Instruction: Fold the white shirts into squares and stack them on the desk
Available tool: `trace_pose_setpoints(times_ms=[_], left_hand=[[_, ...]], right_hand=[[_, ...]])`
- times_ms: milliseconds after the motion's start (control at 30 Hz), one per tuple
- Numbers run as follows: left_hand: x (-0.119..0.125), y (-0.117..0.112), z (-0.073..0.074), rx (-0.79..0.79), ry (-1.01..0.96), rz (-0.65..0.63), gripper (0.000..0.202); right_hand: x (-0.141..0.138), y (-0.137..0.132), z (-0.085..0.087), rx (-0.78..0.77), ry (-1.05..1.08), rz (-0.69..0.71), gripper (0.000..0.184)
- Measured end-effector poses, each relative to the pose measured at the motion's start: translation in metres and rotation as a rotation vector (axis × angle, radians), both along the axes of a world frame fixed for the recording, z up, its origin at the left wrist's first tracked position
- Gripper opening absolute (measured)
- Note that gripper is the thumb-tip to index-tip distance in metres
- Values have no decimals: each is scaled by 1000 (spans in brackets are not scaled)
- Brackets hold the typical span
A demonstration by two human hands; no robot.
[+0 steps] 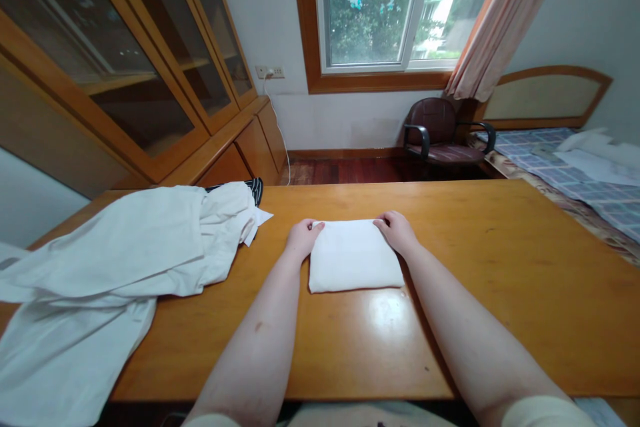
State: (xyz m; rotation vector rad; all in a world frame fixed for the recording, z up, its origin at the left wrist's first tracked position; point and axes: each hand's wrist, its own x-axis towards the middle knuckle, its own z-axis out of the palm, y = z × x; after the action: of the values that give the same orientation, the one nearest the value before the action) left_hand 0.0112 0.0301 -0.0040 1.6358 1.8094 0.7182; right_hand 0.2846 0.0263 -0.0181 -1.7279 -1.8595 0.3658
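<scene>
A white cloth folded into a neat rectangle (353, 257) lies in the middle of the wooden table (500, 260). My left hand (303, 237) grips its far left corner with the fingers curled closed. At the far right corner sits my right hand (397, 229), its fingers likewise pinched on the cloth's edge. Both forearms reach in from the near edge on either side of the cloth.
A loose pile of white garments (125, 260) covers the table's left part and hangs over its near edge; something black-and-white striped (255, 188) peeks out behind. A glass-door cabinet (130, 60) stands left, a dark armchair (440, 130) under the window, a bed (580, 173) right.
</scene>
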Motion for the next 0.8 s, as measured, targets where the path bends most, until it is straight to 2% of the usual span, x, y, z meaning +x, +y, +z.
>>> trace_pose_setpoints(times_ms=[133, 300, 667, 733, 800], left_hand=[[3, 1, -4, 19, -12, 43, 26], [-1, 2, -9, 44, -44, 62, 33], [0, 0, -3, 53, 24, 136, 28], [1, -5, 3, 125, 74, 142, 27], [7, -13, 11, 264, 168, 89, 31]], right_hand=[[-2, 0, 1, -21, 17, -25, 18], [-1, 1, 2, -70, 89, -61, 23], [0, 2, 0, -98, 84, -112, 26], [0, -1, 5, -69, 70, -110, 29], [-3, -7, 13, 25, -4, -111, 30]])
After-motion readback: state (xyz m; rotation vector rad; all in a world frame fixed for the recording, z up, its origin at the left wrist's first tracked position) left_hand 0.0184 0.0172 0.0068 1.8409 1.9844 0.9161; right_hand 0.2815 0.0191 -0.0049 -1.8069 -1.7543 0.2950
